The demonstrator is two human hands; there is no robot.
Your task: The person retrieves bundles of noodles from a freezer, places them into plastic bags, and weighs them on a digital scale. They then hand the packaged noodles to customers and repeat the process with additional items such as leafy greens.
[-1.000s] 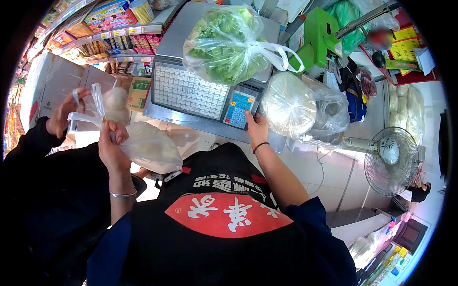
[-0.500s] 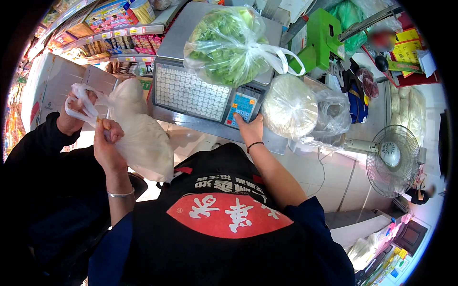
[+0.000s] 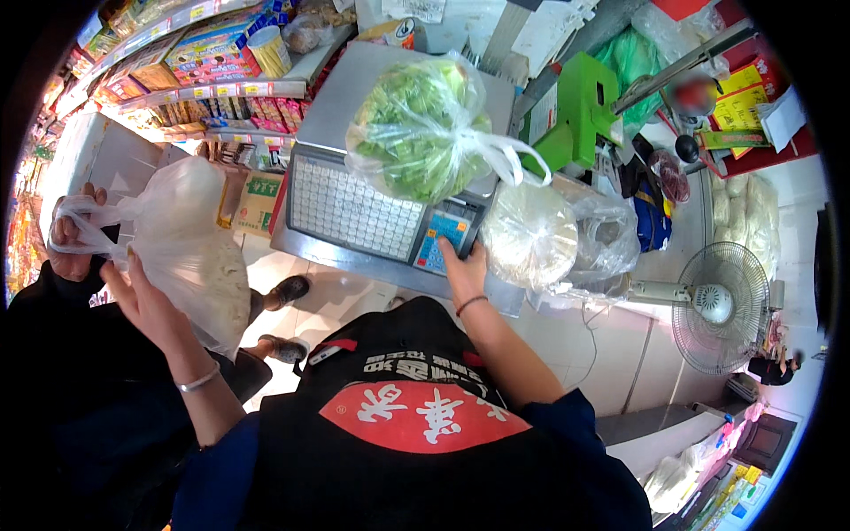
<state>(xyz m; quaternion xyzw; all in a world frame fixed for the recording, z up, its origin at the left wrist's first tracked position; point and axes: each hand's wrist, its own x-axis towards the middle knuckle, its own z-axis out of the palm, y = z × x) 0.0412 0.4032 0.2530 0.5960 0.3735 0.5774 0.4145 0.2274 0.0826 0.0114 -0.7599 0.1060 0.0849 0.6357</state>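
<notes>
My left hand (image 3: 150,310) is open, its fingers stretched out against or right beside a white plastic bag (image 3: 190,252) with pale contents. Another person's hand (image 3: 75,239), at the far left, holds that bag by its handles. With its thumb on the blue keypad (image 3: 445,237) of a weighing scale (image 3: 354,202), my right hand (image 3: 467,279) rests at the front corner; its other fingers are partly hidden. On the scale's metal plate sits a clear, knotted plastic bag of green leafy vegetables (image 3: 416,133), its handles hanging toward the right.
Right of the scale stand a clear bag of whitish food (image 3: 531,234) and a green dispenser-like device (image 3: 584,111). A fan (image 3: 713,301) is farther right. Shelves of packaged goods (image 3: 212,57) and a white box (image 3: 97,168) lie left.
The white bag has moved left with the other person's hand. My left hand has let go of its handles and spread its fingers. My right thumb remains on the keypad.
</notes>
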